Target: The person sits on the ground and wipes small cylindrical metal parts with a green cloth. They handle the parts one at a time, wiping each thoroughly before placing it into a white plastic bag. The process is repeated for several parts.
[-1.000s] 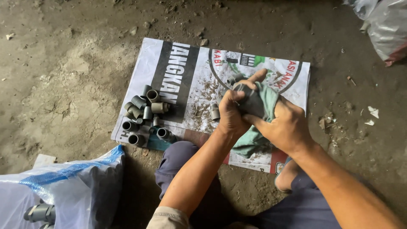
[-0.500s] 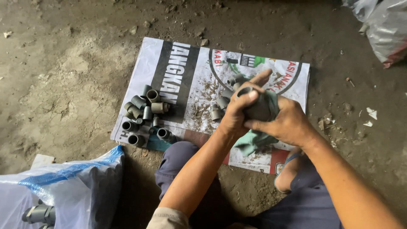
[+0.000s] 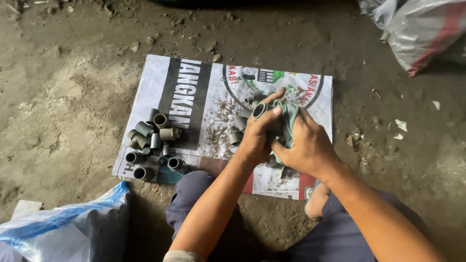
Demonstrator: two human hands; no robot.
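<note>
Fitting, a short grey pipe piece, now sits higher in the left hand, its open mouth tipped up and clear of the green rag, where half a second ago the cloth half hid it; the right hand stays closed on the rag against the fitting's side, so the wiping looks to be moving round it. Both hands hover over the printed sack on the dirt floor, with a few grimy fittings just beside them and a heap of cleaner ones well to the left; nothing blocks them.

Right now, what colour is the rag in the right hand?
Pale green; the rag shows best in the head view, bunched between the right hand and the pipe fitting.
</note>
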